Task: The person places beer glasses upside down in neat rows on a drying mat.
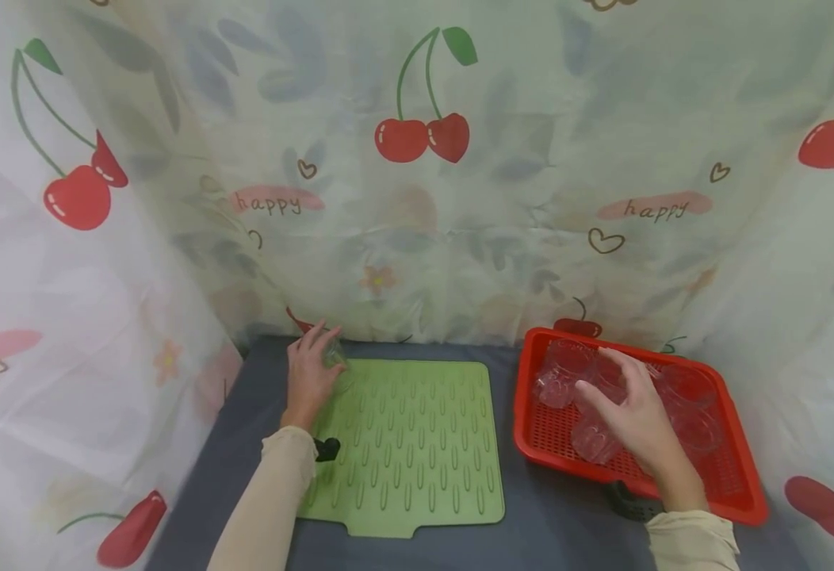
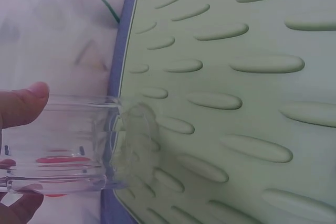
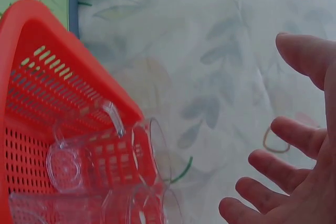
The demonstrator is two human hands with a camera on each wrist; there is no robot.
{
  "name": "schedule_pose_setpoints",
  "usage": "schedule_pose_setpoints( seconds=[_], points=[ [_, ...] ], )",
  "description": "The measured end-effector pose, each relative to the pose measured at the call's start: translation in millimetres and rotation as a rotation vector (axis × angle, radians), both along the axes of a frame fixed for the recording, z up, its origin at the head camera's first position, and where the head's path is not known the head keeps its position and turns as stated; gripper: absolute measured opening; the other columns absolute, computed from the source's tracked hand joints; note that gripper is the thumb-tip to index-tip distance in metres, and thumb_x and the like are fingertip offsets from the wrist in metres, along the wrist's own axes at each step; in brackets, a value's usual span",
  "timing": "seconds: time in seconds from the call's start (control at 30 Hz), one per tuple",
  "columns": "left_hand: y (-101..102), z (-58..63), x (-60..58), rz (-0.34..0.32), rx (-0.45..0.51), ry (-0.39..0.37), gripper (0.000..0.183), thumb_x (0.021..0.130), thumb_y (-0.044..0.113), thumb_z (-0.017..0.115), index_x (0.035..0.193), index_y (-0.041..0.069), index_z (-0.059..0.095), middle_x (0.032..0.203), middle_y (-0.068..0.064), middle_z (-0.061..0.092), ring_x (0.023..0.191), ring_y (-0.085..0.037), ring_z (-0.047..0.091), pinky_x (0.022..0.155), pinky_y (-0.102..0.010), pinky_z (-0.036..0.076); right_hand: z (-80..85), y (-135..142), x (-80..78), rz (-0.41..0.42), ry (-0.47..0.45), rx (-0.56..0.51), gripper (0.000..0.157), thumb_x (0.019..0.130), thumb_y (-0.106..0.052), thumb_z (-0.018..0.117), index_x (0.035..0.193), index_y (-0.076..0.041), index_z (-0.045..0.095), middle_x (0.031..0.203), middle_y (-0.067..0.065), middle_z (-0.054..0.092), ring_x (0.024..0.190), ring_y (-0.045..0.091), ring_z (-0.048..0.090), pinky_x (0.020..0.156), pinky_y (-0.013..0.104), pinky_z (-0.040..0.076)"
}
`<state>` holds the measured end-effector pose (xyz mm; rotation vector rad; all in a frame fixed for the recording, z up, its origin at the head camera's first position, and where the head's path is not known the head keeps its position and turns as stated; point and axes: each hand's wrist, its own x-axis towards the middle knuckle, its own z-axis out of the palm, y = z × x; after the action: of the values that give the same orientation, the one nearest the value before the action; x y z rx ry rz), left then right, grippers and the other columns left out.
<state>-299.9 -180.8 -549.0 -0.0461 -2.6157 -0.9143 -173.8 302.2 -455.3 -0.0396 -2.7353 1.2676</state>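
At the far left corner of the green drying mat (image 1: 424,444), my left hand (image 1: 308,377) holds a clear glass (image 2: 79,145) between thumb and fingers. In the left wrist view one end of the glass is at the mat's edge; whether it touches is hard to tell. My right hand (image 1: 638,416) hovers over the red basket (image 1: 522,412), fingers spread and holding nothing. Several clear glasses lie or stand in the basket, among them a glass mug (image 3: 105,156) with a handle. Part of the basket is hidden behind my right hand.
The mat and basket lie side by side on a dark grey tabletop (image 1: 531,507). A cherry-printed curtain (image 1: 424,262) hangs close behind and on both sides. A dark handle (image 1: 627,501) shows at the basket's near side.
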Motion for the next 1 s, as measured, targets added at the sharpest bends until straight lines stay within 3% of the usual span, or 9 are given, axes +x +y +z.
schedule_pose_setpoints(
  seconds=[0.4, 1.0],
  points=[
    [-4.6, -1.0, -0.2, 0.001, 0.011, -0.049, 0.072, 0.082, 0.004, 0.084, 0.145, 0.028, 0.058, 0.166, -0.002, 0.035, 0.147, -0.039, 0.031, 0.109, -0.061, 0.044, -6.8, 15.4, 6.3, -0.046, -0.003, 0.113, 0.087, 0.094, -0.05, 0.069, 0.16, -0.01, 0.027, 0.16, 0.027, 0.027, 0.137, 0.05, 0.036, 0.1, 0.076, 0.043],
    [-7.5, -1.2, -4.0, -0.024, -0.016, -0.128, 0.074, 0.084, 0.006, 0.083, 0.149, 0.026, 0.054, 0.169, -0.003, 0.029, 0.15, -0.04, 0.027, 0.109, -0.062, 0.044, -24.2, 27.6, 7.0, -0.108, -0.07, 0.165, 0.097, 0.091, -0.054, 0.071, 0.16, -0.006, 0.025, 0.161, 0.032, 0.023, 0.139, 0.053, 0.031, 0.099, 0.08, 0.04]
  ],
)
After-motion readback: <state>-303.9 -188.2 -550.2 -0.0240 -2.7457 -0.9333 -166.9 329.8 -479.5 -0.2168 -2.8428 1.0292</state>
